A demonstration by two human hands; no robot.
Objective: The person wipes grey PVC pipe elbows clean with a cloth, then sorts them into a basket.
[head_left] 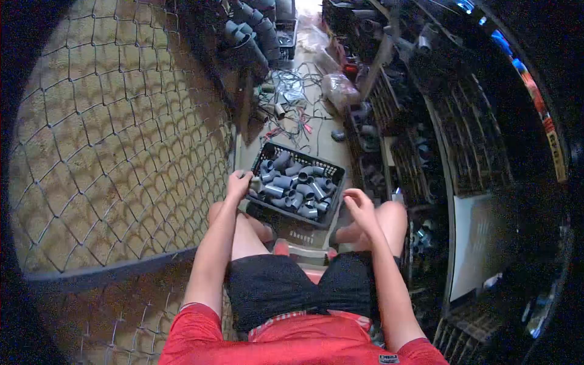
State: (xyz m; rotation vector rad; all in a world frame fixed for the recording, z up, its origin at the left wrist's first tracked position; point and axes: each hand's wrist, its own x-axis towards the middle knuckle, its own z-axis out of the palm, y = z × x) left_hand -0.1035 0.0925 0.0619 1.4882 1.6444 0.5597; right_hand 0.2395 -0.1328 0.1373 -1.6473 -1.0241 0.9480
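Observation:
A black plastic crate [277, 210] sits on the floor in front of my knees, slightly turned. It is filled with grey pipe elbows [304, 190], lying jumbled. My left hand [238, 184] is at the crate's left rim, its fingers curled over the edge beside the elbows. To the right of the crate, my right hand [361, 208] hangs in front of my right knee. Its fingers are loosely bent and apart, with nothing visible in them, and a small gap shows between it and the crate.
A chain-link fence [115, 140] runs along the left. Shelves of bins with fittings [371, 131] line the right. Cables [298, 109] and a plastic bag [340, 90] lie on the floor beyond the crate. One loose fitting [338, 135] lies near the shelves. Large grey pipes [248, 45] stand at the back left.

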